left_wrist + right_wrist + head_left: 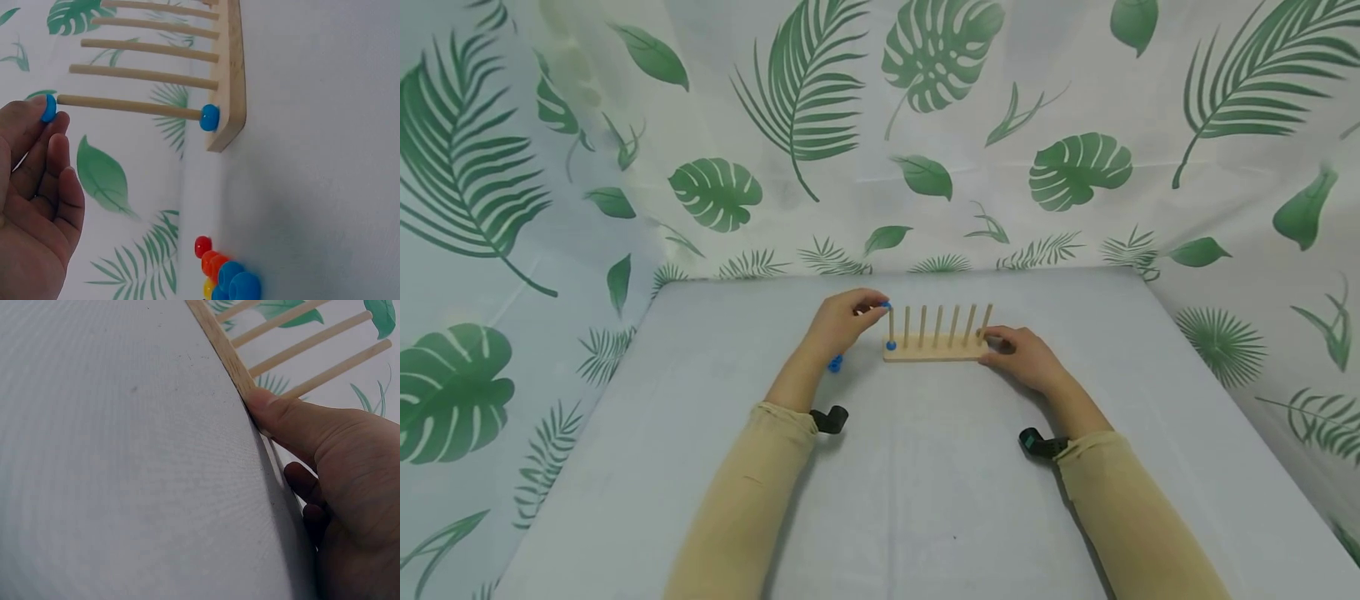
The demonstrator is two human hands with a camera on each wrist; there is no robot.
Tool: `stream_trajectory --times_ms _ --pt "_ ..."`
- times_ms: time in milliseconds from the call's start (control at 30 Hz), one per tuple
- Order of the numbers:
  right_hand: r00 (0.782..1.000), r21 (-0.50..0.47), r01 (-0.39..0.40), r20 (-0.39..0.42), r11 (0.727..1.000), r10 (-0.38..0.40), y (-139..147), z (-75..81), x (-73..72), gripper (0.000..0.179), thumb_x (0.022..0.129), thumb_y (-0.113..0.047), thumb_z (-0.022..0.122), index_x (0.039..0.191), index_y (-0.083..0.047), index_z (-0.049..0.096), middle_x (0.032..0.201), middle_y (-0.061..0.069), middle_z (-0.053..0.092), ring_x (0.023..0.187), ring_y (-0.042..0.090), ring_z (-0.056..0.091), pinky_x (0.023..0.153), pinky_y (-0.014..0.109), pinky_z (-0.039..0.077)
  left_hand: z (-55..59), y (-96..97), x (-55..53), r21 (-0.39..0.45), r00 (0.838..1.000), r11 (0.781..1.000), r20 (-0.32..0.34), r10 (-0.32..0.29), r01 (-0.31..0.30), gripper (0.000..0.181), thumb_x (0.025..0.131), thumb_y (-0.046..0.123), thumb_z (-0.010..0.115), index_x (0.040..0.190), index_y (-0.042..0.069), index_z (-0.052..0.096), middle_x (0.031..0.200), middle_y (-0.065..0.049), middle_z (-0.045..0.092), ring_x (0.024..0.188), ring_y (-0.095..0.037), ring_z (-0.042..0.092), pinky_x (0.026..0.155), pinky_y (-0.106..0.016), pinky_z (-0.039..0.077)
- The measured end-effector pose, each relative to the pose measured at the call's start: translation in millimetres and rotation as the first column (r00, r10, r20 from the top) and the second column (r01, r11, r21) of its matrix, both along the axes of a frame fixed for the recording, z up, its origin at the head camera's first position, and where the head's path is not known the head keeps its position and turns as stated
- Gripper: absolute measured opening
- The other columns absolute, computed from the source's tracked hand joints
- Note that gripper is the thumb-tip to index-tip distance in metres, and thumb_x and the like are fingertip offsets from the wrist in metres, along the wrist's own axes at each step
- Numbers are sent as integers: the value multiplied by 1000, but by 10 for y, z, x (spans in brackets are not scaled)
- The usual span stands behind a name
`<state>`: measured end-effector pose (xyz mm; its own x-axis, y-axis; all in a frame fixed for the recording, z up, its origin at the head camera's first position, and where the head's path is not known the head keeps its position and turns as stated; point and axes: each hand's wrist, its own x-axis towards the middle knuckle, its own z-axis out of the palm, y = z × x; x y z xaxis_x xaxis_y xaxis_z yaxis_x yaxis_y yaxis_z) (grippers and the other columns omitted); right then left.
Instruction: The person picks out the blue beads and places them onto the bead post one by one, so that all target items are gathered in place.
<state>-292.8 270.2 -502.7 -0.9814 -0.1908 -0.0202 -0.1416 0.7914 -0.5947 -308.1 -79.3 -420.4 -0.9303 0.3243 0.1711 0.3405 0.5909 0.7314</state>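
A wooden peg board (932,353) with a row of several upright pegs stands on the table. One blue bead (210,117) sits at the foot of the leftmost peg (131,106). My left hand (844,318) pinches another blue bead (49,109) between thumb and fingertip, right at the top of that peg. From the left wrist view I cannot tell whether the bead is on the tip or just off it. My right hand (1026,358) grips the board's right end, its thumb (265,406) along the near edge.
Loose beads lie on the table left of the board, below the left forearm: blue beads (245,286), orange beads (211,264), a red bead (202,246) and a yellow bead (208,288). A leaf-printed cloth (970,192) hangs behind the white table (925,483).
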Motion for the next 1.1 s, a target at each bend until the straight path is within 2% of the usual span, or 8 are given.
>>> stream_trajectory --times_ms 233,467,567,733,900,1100 --pt "1000 1 -5 -4 1000 5 7 2 -13 60 89 -43 71 139 -13 55 129 23 57 119 39 52 103 59 40 -58 57 -37 19 1000 1000 2 23 -23 33 96 44 62 122 24 69 107 8 70 97 -13 59 78 -32 51" --pt "1000 -3 -16 2 1000 16 19 3 -11 61 90 -43 71 140 -14 54 130 23 57 121 39 51 103 60 39 -104 103 -52 68 997 997 60 43 -47 34 96 48 61 122 29 68 116 8 69 107 -15 59 88 -37 51" --pt "1000 -10 -16 4 1000 17 20 3 -9 60 90 -43 71 140 -14 54 130 23 56 121 39 51 103 60 39 -139 110 -51 76 997 996 64 47 -52 32 96 46 62 121 28 68 117 7 69 107 -16 59 89 -37 51" --pt "1000 -8 -13 6 1000 13 16 5 -6 60 89 -43 72 139 -14 55 130 22 57 120 39 51 103 59 39 -230 130 -45 76 996 995 71 55 -60 30 96 41 64 120 25 69 115 4 70 104 -17 60 87 -37 52" --pt "1000 -8 -8 3 1000 8 17 0 -16 60 89 -43 72 139 -14 55 129 22 57 120 38 52 103 59 40 -350 165 -36 86 988 992 130 84 -95 31 96 40 64 122 24 68 120 3 69 111 -18 61 95 -38 51" --pt "1000 -7 -8 9 1000 8 12 0 -7 61 89 -43 71 140 -14 54 129 22 57 120 39 52 103 59 39 -471 193 5 137 976 981 186 113 -140 33 96 37 65 125 20 67 123 0 68 118 -21 61 101 -40 49"
